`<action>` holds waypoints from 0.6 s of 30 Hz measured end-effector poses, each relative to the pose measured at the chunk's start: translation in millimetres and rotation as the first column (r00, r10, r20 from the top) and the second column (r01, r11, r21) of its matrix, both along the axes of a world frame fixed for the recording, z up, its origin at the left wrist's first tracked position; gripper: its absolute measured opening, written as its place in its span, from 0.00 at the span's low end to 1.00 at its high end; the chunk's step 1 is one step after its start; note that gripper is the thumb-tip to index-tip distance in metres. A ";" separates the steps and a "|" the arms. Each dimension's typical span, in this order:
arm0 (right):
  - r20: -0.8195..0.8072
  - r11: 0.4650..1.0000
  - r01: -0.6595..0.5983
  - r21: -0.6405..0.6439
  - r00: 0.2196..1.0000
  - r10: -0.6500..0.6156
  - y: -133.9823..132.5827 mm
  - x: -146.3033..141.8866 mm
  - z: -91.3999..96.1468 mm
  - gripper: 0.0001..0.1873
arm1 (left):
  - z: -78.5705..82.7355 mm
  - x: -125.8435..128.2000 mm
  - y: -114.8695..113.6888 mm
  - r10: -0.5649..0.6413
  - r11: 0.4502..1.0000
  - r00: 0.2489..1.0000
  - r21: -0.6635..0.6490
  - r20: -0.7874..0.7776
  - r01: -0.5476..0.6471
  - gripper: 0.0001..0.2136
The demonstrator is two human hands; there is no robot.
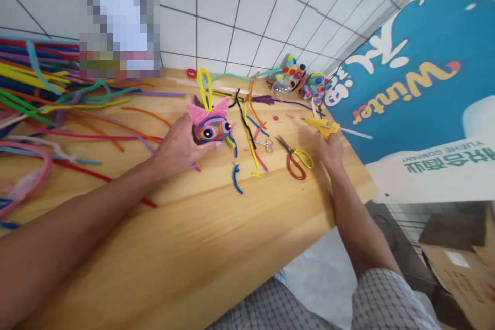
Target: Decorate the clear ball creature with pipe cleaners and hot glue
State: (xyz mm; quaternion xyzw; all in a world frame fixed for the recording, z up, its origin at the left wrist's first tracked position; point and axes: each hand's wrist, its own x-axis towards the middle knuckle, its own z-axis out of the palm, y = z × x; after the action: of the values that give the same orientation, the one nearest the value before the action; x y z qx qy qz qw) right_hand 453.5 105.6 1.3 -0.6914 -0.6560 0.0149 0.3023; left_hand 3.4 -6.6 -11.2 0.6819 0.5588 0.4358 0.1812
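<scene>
The toy (212, 128) is clasped in the left hand (178, 145), left of the large scissors (291, 151), with the glue gun (324, 126) gripped in the right hand (331, 151) to their right.

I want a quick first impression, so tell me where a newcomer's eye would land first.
The pink-eared, big-eyed figure stands out first, held in the left hand near the centre. Almost as loud is the blue sign with "Winter" on it, at the upper right. Then come the bright fuzzy strips heaped at the left of the table, and the yellow glue gun in the right hand.
</scene>
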 end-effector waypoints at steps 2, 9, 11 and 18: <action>-0.010 0.990 0.118 -0.082 0.993 -0.119 2.8 1.6 -8.7 0.20 | 1.9 0.1 0.1 -0.014 1.000 1.000 0.003 0.009 0.014 0.24; 0.017 0.997 0.071 0.038 0.997 -0.071 -27.3 18.9 -3.2 0.22 | 3.7 0.8 -1.2 0.027 0.998 1.000 -0.058 0.009 -0.026 0.26; 0.056 0.990 0.020 0.142 0.998 -0.028 -54.1 9.6 4.4 0.21 | 4.4 0.8 -1.2 0.005 0.999 1.000 -0.052 0.009 -0.004 0.25; 0.106 0.766 -0.634 -0.107 0.759 0.643 -134.4 -101.3 19.8 0.06 | 5.2 0.6 -1.2 -0.018 0.999 0.999 -0.036 0.031 0.019 0.28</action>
State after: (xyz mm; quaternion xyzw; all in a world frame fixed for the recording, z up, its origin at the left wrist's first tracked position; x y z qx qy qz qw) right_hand 352.2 -28.8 21.0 -0.4354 -0.8703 0.0909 0.2112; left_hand 4.0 -7.8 -6.0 0.6769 0.5574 0.4344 0.2061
